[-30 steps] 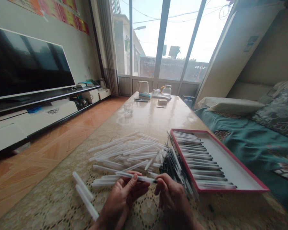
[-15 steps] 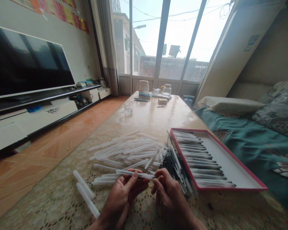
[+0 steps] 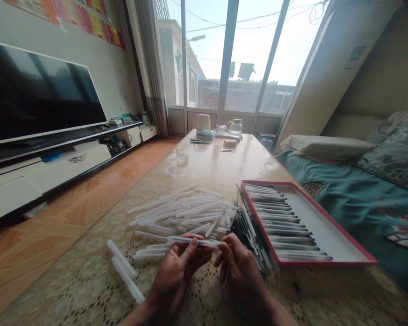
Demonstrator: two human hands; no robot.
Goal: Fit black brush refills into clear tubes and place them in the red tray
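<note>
A slim translucent white pen lies nearly level across both hands. My left hand is closed round its barrel, thumb on top and fingers beneath. The fingertips of my right hand pinch its right end, hiding what is at that tip. Just beyond is a loose pile of white pen barrels. Dark, thin pen refills lie heaped to the right of that pile. Beside them, a red-rimmed tray holds a column of pens with dark ends.
Two loose white tubes lie left of my left hand. A drinking glass, a kettle and a glass jug stand farther along the table. To the right is a bed with a teal cover.
The view has shifted slightly. Both hands keep their hold on the pen, and its right end now sits deeper in the right fingertips, with less dark showing.
</note>
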